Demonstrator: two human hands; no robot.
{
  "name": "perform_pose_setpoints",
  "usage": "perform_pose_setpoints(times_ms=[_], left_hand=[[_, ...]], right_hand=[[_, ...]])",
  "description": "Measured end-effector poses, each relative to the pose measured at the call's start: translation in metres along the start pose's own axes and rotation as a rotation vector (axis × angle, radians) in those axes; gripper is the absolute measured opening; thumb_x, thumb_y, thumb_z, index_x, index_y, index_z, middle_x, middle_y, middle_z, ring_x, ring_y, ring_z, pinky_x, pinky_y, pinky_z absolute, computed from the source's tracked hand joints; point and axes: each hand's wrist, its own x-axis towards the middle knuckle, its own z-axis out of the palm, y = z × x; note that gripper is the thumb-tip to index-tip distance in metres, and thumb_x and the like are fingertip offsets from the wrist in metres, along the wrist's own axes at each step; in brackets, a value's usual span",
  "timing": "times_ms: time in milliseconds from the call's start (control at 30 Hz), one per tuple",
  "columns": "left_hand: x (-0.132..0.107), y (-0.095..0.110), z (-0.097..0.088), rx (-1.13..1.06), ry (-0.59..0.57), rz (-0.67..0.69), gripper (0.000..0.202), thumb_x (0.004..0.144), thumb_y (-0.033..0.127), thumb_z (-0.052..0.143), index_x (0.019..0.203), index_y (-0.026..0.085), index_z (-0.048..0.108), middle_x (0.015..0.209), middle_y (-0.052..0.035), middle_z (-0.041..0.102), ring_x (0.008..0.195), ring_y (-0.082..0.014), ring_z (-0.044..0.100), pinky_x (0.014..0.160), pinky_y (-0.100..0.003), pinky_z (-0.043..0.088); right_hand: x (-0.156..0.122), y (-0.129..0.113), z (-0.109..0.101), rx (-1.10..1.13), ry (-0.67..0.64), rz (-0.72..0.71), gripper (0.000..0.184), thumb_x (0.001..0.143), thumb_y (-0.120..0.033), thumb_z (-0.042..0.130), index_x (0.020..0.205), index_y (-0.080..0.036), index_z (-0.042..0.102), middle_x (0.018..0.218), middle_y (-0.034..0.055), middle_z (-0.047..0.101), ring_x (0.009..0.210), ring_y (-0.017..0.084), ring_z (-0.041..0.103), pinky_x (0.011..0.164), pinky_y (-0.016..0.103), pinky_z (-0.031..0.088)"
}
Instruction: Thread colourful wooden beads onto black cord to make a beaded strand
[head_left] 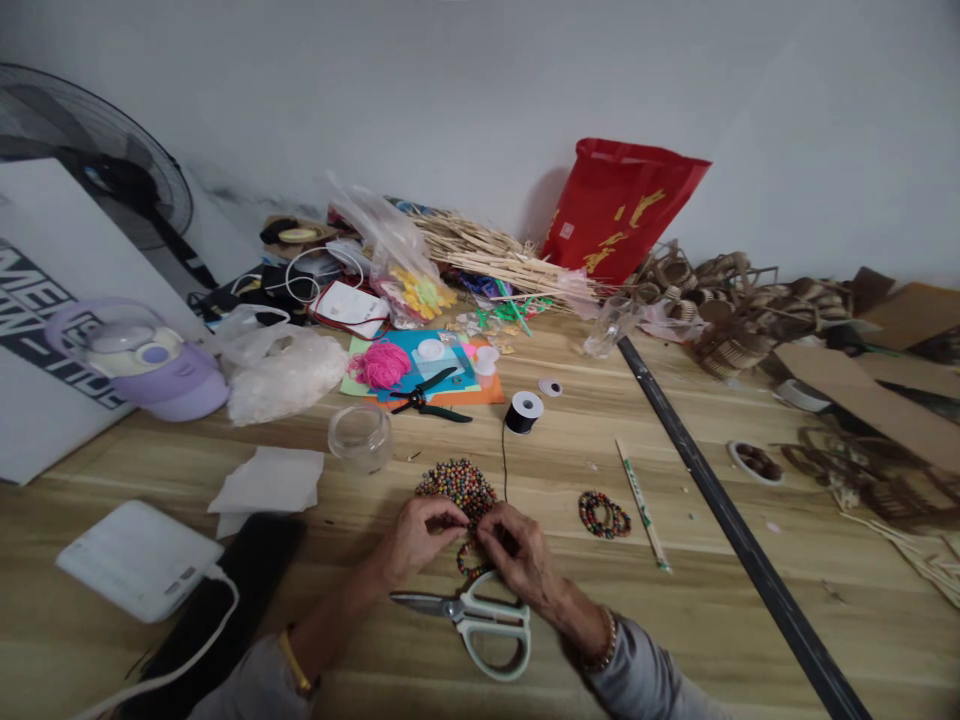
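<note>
The left hand (420, 537) and right hand (523, 550) are apparently threading or tying the beaded strand (466, 569) just near of the bead pile (454, 483), narrow grips seemingly pinching its far end, the next move calling for steadiness.

Red bag (626, 215) tilted nr wall (450, 100), by straw pile (495, 255); purple cap (184, 388) by wht box (41, 220), fan (124, 185) bhnd.

Scissors (453, 608) blocking nearside, bead pile (456, 484) ahead, free tabletop (561, 458) between spool (523, 412) and beaded coil (619, 522)

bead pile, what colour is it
Multicoloured, including red and yellow; the bead pile shows best in the head view.
</note>
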Motion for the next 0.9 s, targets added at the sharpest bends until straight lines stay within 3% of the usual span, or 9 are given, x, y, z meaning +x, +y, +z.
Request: perform_pose_setpoints(times_ms=[900], left_hand=[[-0.0004,0.0033,0.0001,-0.011,0.000,0.028,0.007,0.068,0.010,0.065,0.069,0.014,0.071,0.071,-0.0049,0.072,0.067,-0.0164,0.065,0.065,-0.024,0.050]], right_hand=[[0.0008,-0.0006,0.0005,-0.003,-0.016,0.016,0.018,0.088,-0.025,0.050,0.074,-0.017,0.058,0.065,0.0019,0.056,0.060,0.013,0.053,0.055,0.022,0.041]])
